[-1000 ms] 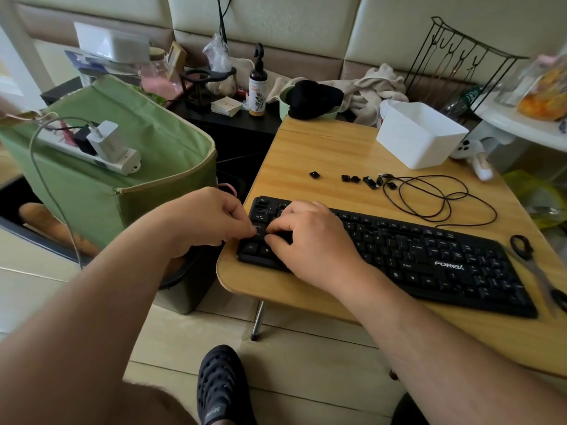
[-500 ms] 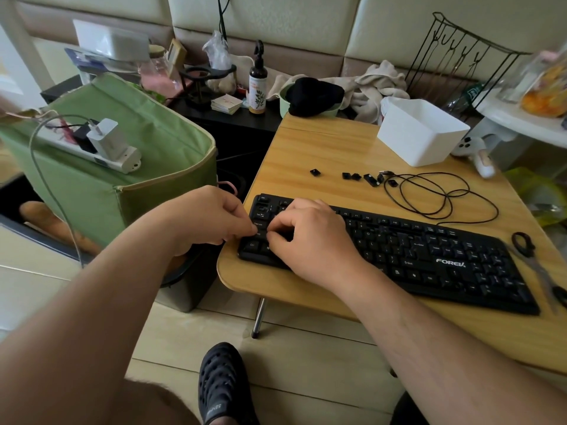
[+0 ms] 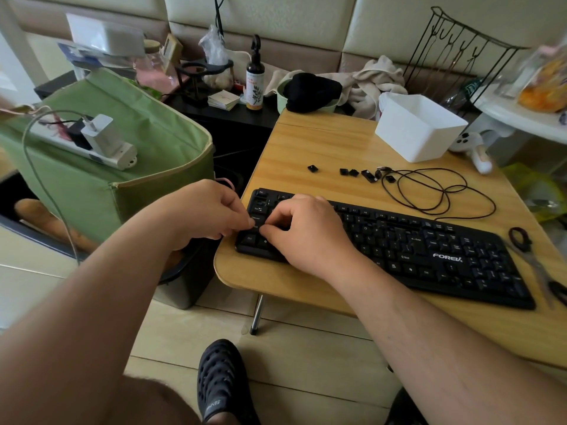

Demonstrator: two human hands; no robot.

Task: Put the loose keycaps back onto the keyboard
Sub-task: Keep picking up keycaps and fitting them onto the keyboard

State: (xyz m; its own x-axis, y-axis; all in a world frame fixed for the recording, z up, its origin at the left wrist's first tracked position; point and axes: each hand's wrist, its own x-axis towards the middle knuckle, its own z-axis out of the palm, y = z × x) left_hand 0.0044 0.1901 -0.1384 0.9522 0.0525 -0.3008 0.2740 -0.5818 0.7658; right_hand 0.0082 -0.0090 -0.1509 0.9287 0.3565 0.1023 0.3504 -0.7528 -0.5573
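Both hands are held over the left end of the keyboard (image 3: pixel 399 243), which lies along the near edge of the wooden table (image 3: pixel 322 142). Left hand (image 3: pixel 202 210) is curled, thumb and forefinger tips pinched together at the Caps Lock/Shift area of the left key column. Right hand (image 3: pixel 303 231) is curled too, thumb tip met almost against the left fingertips, fingers bent down onto the keys. A keycap between the fingertips cannot be made out; what is pinched cannot be told.

Loose keycaps (image 3: pixel 352 172) are left in a short row on the table behind the keyboard, apart from both hands, with one single keycap (image 3: pixel 312 168) set off to the left. The right end of the row is touched by the coiled black cable (image 3: pixel 441 191).

Readable writing: "FOREV" in white on the keyboard's right part; "Esc", "Tab", "Ctrl" legends on the left column. Bottle (image 3: pixel 255 84) label print is too small to be read.

Versus 0.5 s ago: hands are kept at the same spot, fingertips drawn slightly closer. Keycap row is unchanged. Scissors (image 3: pixel 534 262) and white bin (image 3: pixel 420 127) are unmoved.
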